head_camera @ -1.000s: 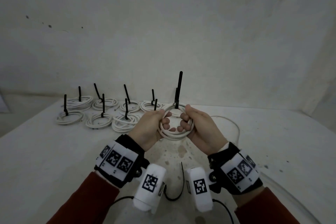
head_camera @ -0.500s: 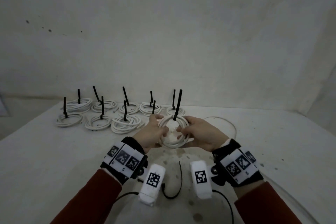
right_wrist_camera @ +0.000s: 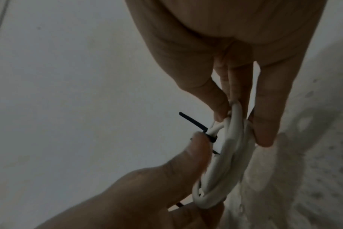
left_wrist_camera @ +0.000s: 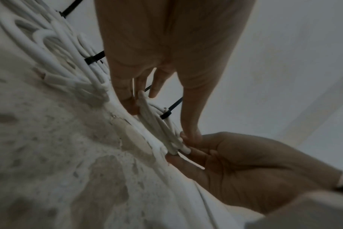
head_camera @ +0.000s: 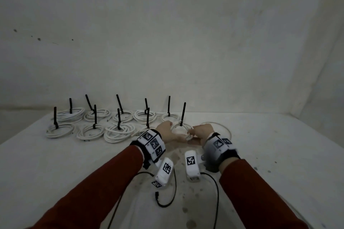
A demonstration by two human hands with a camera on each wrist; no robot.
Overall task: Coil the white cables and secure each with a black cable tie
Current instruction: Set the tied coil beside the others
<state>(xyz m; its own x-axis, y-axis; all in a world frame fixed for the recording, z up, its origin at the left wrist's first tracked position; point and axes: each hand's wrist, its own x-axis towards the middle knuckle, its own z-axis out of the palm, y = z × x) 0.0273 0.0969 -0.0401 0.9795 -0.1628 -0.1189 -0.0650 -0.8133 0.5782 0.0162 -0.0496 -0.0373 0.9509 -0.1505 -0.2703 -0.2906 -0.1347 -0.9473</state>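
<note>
A coiled white cable (head_camera: 181, 130) with a black cable tie (head_camera: 183, 114) standing up from its far side sits low over the white table (head_camera: 270, 154), at the right end of the front row of coils. My left hand (head_camera: 168, 130) grips its left side, thumb and fingers on opposite sides of the bundle (left_wrist_camera: 157, 124). My right hand (head_camera: 197, 132) pinches the right side of the coil (right_wrist_camera: 233, 148). In the right wrist view the tie (right_wrist_camera: 194, 124) is wrapped around the strands, next to the left thumb (right_wrist_camera: 192, 155).
Several tied white coils (head_camera: 119, 132) lie in two rows at the back left, each with a black tie pointing up. A loose white cable (head_camera: 224, 126) loops behind my right hand. A loose black tie (head_camera: 168, 201) lies on the stained patch near me.
Both hands have carried the tied coil away from me and down to the table, to the right end of the front row. The grips look unchanged.
</note>
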